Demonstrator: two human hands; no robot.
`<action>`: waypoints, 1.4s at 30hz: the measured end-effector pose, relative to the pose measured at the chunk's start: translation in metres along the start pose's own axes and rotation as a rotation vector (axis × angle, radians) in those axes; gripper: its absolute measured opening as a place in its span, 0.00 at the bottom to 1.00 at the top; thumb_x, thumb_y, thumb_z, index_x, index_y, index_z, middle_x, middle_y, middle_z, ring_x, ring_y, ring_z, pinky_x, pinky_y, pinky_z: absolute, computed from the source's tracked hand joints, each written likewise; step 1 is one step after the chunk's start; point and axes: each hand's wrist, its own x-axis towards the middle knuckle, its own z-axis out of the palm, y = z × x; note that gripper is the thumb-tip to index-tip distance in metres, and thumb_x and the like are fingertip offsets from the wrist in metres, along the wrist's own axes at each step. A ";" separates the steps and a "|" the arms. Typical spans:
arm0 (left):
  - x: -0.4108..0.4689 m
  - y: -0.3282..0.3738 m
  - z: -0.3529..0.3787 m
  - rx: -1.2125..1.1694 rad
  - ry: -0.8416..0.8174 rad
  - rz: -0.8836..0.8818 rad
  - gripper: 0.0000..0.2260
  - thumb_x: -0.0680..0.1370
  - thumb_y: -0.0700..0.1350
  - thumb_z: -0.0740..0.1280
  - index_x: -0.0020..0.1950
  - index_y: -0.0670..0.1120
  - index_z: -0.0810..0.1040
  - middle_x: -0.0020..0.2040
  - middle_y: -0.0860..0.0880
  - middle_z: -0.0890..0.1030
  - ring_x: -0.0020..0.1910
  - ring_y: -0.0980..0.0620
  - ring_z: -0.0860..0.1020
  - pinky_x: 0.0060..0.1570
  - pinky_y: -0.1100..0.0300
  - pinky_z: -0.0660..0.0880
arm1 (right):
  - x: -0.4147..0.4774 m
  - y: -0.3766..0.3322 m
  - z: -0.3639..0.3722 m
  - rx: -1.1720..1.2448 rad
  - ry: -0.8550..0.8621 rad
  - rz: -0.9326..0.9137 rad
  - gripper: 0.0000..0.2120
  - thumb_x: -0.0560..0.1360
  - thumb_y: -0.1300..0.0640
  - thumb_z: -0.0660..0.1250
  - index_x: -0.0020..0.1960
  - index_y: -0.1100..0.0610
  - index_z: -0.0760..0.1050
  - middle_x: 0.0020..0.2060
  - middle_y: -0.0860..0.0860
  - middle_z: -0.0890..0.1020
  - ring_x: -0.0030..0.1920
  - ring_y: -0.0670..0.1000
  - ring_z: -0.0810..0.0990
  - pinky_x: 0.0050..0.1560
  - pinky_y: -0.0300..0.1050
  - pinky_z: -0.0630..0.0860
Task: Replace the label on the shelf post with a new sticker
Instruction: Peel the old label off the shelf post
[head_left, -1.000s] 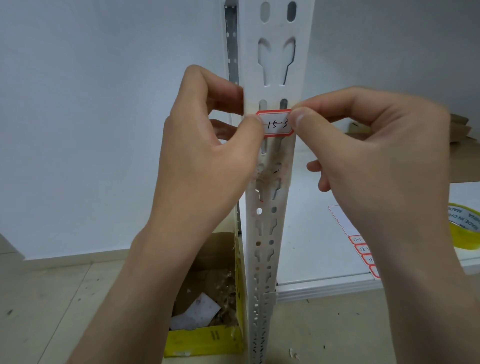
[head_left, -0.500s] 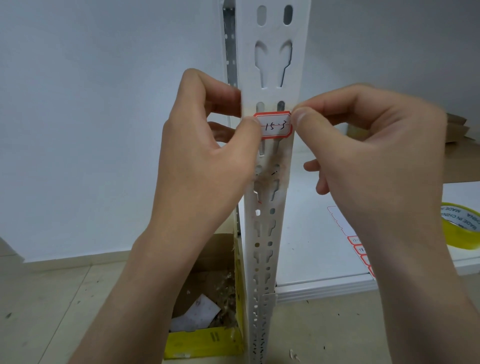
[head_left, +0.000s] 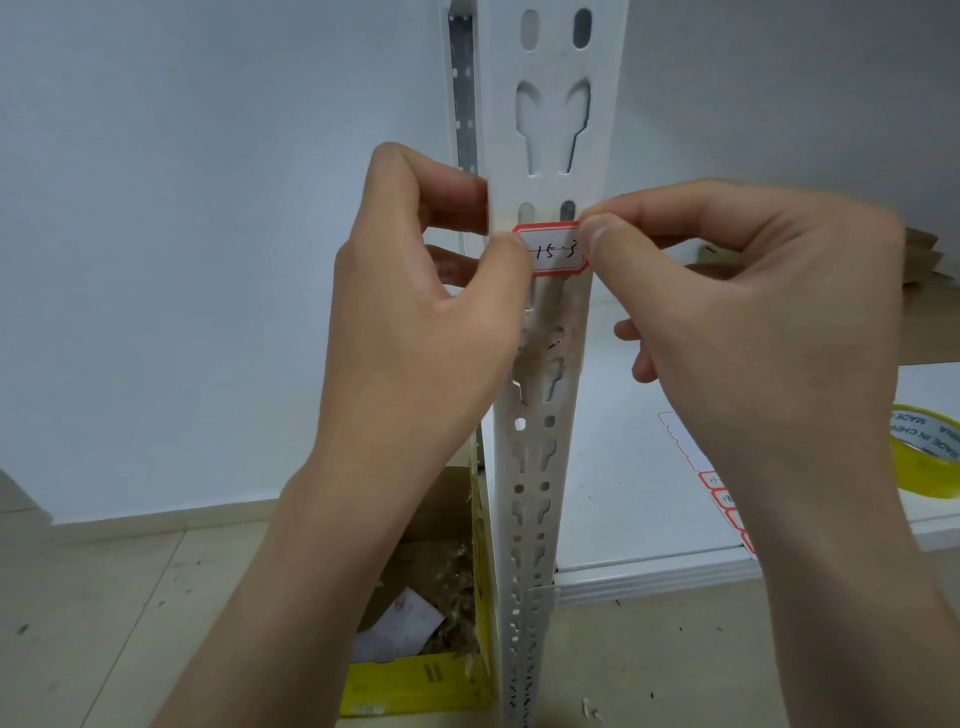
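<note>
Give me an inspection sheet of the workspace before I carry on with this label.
Surface: white shelf board holds a sticker sheet and a yellow tape roll.
Job's things: new sticker, marked 15-3, lies across the shelf post; brownish residue and a paper scrap sit below it.
Clutter: open cardboard box on the floor beside the post, paper scraps inside.
Grippers: left hand pinches the sticker's left end at the post's edge; right hand pinches its right end.
Cables: nothing seen.
Surroundings: white wall, tiled floor with specks, brown cardboard at far right.
</note>
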 end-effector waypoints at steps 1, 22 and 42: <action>0.000 0.000 0.000 0.002 0.000 0.002 0.10 0.77 0.46 0.69 0.48 0.57 0.69 0.50 0.58 0.82 0.39 0.55 0.84 0.37 0.69 0.79 | 0.000 0.000 0.000 0.000 -0.005 0.000 0.07 0.76 0.49 0.73 0.41 0.38 0.82 0.29 0.32 0.80 0.33 0.45 0.84 0.28 0.33 0.76; 0.001 -0.001 -0.001 0.017 -0.002 0.026 0.11 0.77 0.46 0.69 0.48 0.58 0.69 0.48 0.61 0.81 0.43 0.57 0.85 0.40 0.67 0.81 | -0.002 0.008 0.004 -0.019 0.075 -0.150 0.08 0.74 0.52 0.75 0.41 0.39 0.82 0.33 0.37 0.82 0.32 0.45 0.82 0.30 0.48 0.77; 0.002 -0.002 0.000 0.040 0.001 0.032 0.09 0.76 0.48 0.68 0.47 0.59 0.68 0.48 0.61 0.80 0.44 0.59 0.84 0.40 0.68 0.81 | -0.001 0.023 0.006 -0.043 0.088 -0.273 0.03 0.75 0.54 0.74 0.46 0.45 0.84 0.39 0.38 0.82 0.31 0.45 0.81 0.29 0.45 0.78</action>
